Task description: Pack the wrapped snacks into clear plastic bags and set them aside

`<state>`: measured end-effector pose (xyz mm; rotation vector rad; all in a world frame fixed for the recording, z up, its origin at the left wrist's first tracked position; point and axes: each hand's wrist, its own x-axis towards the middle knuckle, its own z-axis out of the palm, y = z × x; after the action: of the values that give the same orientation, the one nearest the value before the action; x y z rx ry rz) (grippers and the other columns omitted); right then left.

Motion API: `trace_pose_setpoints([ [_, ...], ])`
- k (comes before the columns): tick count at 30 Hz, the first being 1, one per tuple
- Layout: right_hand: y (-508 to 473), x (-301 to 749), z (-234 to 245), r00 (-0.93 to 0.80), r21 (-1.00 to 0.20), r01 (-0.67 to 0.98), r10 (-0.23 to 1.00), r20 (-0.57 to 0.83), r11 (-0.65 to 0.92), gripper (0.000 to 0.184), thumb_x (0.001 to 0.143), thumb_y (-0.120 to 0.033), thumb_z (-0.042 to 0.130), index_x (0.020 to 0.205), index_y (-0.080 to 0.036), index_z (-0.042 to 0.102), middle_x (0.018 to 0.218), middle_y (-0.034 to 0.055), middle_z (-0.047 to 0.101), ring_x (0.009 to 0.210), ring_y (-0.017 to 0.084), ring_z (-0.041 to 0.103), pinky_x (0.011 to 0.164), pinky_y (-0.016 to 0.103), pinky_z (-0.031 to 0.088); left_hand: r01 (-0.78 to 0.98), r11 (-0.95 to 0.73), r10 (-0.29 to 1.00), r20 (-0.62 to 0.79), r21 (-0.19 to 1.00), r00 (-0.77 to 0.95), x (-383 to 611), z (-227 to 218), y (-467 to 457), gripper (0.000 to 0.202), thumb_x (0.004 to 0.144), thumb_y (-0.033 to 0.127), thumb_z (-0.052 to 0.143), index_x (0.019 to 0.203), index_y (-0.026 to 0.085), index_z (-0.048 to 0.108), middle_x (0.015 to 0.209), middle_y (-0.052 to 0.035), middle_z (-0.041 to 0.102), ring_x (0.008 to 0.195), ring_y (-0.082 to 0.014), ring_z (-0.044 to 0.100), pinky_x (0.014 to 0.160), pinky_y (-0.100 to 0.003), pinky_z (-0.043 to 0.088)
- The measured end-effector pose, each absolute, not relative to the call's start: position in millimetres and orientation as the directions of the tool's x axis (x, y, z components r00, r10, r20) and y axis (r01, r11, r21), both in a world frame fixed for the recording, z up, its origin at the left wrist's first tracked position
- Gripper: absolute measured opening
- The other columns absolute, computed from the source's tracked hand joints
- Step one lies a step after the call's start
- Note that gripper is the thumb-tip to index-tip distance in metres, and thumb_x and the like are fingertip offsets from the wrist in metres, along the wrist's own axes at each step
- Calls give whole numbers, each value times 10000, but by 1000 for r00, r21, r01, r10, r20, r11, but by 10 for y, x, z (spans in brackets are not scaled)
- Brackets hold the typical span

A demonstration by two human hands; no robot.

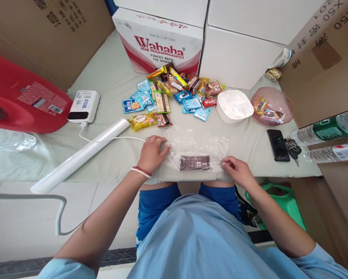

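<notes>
A sheet of clear plastic film (197,137) lies crinkled on the pale cloth-covered surface in front of me. On its near part rests a dark brown wrapped snack bar (194,163), lying flat and sideways. At the film's left edge is my left hand (153,153), palm down, thumb and forefinger apart, touching the film. My right hand (236,168) pinches the film's right edge between thumb and fingers. Neither hand touches the bar. Beyond the film, several wrapped snacks (162,102) lie in a loose heap, the nearest being a yellow packet (143,122).
A white tub (234,116) and a pink bowl (290,106) holding snacks stand right of the heap. Farther right are a phone (278,145), keys (292,148) and bottles (329,130). At left lie a white roll (83,155) and a cabled white device (85,104). Boxes (162,42) stand behind.
</notes>
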<state>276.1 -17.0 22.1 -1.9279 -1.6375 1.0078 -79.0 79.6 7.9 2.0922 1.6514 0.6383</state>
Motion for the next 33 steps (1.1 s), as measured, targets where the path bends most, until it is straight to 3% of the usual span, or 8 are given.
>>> trace_pose_setpoints([
  [7, 324, 2764, 539, -120, -352, 921, 982, 147, 165, 301, 994, -338, 513, 1133, -158, 710, 1057, 133, 696, 1038, 304, 583, 963, 445, 471, 852, -163, 782, 591, 498, -196, -696, 451, 522, 231, 943, 254, 560, 1100, 178, 712, 1077, -140, 611, 1122, -326, 564, 1025, -541, 417],
  [10, 741, 2550, 602, -243, -319, 910, 964, 111, 266, 334, 1010, -370, 529, 1207, -155, 692, 1202, 145, 676, 1121, 313, 549, 1016, 440, 449, 825, -374, 729, 684, 422, -19, -504, 586, 238, 229, 922, 152, 566, 1084, 215, 714, 940, -83, 622, 941, -264, 578, 898, -455, 444],
  [13, 1093, 2250, 554, -309, -276, 917, 951, -33, 289, 488, 992, -511, 567, 1307, -146, 645, 1293, 170, 646, 1184, 336, 539, 997, 437, 452, 712, -603, 758, 538, 360, 370, -199, 523, 32, 261, 934, 134, 553, 1135, 214, 697, 963, -73, 669, 899, -236, 569, 810, -395, 452],
  [16, 1284, 2005, 466, -316, -229, 934, 932, -180, 272, 603, 918, -641, 630, 1270, -152, 657, 1227, 179, 674, 1098, 335, 592, 874, 399, 471, 754, -583, 809, 302, 303, 504, 54, 364, -17, 292, 970, 163, 520, 1211, 184, 683, 1012, -92, 693, 942, -264, 561, 790, -412, 450],
  [20, 1391, 1908, 380, -403, -387, 878, 872, -278, 282, 308, 903, -352, 726, 1162, -190, 688, 969, 56, 729, 860, 206, 637, 740, 279, 420, 816, -528, 848, 93, 236, 522, 164, 249, 41, 310, 1008, 199, 481, 1245, 176, 680, 1023, -105, 686, 958, -281, 569, 787, -435, 445],
  [23, 1405, 1962, 374, -521, -542, 763, 831, -195, 352, 75, 924, -193, 656, 962, -167, 715, 851, 20, 680, 773, 152, 610, 722, 244, 401, 824, -521, 850, 53, 225, 524, 155, 251, 59, 321, 1017, 213, 478, 1273, 185, 670, 1039, -107, 681, 975, -279, 580, 800, -439, 449],
  [26, 1274, 2026, 419, -579, -584, 655, 815, 20, 479, 103, 954, -212, 620, 945, -161, 709, 871, 32, 636, 783, 149, 591, 744, 246, 410, 828, -517, 853, 46, 217, 521, 156, 261, 45, 324, 1017, 210, 484, 1287, 197, 662, 1055, -105, 685, 984, -272, 595, 808, -431, 461],
  [33, 437, 2089, 421, -808, -259, 503, 555, 196, 825, 246, 1053, -215, 421, 1028, -193, 665, 909, 53, 618, 799, 178, 518, 673, 277, 363, 830, -484, 874, 110, 278, 473, 110, 203, -39, 248, 989, 151, 490, 1042, 184, 730, 1033, -111, 733, 941, -247, 676, 798, -406, 524],
])
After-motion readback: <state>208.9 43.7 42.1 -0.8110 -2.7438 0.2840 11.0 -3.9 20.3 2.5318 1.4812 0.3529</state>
